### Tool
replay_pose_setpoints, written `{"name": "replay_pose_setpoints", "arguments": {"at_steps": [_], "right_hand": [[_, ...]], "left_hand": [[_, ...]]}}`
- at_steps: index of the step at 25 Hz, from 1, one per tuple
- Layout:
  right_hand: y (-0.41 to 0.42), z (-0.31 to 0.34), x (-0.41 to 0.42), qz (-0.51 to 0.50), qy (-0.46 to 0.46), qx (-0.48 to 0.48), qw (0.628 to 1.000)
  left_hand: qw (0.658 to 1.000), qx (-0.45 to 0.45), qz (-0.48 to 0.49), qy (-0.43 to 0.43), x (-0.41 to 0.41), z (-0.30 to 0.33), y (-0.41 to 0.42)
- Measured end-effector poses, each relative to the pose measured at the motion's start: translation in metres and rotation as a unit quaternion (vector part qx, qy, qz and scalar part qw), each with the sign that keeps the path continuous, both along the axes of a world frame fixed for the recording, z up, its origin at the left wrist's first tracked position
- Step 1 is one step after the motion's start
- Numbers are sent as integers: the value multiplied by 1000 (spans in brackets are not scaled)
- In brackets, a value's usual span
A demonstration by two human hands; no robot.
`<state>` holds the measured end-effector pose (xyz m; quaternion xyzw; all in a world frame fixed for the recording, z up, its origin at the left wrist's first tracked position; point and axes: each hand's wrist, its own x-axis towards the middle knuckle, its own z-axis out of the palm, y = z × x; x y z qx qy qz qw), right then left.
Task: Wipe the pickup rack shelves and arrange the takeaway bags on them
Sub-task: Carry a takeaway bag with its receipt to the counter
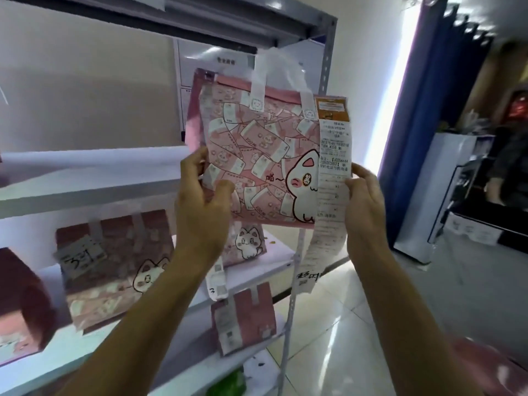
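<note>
Holding pink takeaway bag (257, 155) upright at upper shelf (85, 164) height, left hand (204, 195) gripping its left edge, right hand (364, 201) pinching right edge and receipt (333, 178), shelf lying just left.

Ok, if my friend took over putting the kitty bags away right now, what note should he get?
Left hand grips the left edge of the pink cat bag. Right hand pinches its right edge, over the long receipt hanging from the top.
The bag is held up in front of the rack's upper shelf, not set down yet.
Done: several bags already stand on the lower shelves.
Left: place this bag on a shelf. No cloth is in view, so I can't tell whether the wiping is finished.
</note>
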<state>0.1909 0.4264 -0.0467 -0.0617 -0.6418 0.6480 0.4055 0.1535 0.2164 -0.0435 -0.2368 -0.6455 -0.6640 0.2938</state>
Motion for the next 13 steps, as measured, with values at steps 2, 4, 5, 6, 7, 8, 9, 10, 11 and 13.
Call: {"name": "replay_pose_setpoints", "arguments": {"at_steps": [2, 4, 5, 6, 7, 8, 9, 10, 11, 13], "right_hand": [[26, -12, 27, -19, -8, -13, 1000], [49, -24, 53, -35, -14, -29, 999], [57, -28, 62, -39, -13, -41, 998], [72, -35, 78, -48, -15, -49, 997], [85, -41, 92, -58, -18, -54, 997], [97, -47, 104, -64, -20, -58, 996], [109, -52, 116, -73, -24, -61, 995], [120, -58, 126, -83, -26, -66, 994], [132, -64, 137, -94, -30, -71, 993], [153, -73, 154, -113, -40, -73, 990]], "left_hand": [[999, -33, -19, -11, 18, -10, 29], [996, -63, -49, -30, 33, -22, 56], [994, -80, -59, -37, 37, -27, 65], [992, -96, -72, -47, 47, -35, 83], [990, -104, -81, -55, 57, -42, 98], [988, -107, -88, -61, 65, -50, 112], [987, -108, -97, -66, 74, -57, 126], [985, -112, -107, -71, 80, -62, 139], [983, -115, -121, -79, 87, -68, 153], [979, -110, -143, -93, 96, -75, 178]]}}
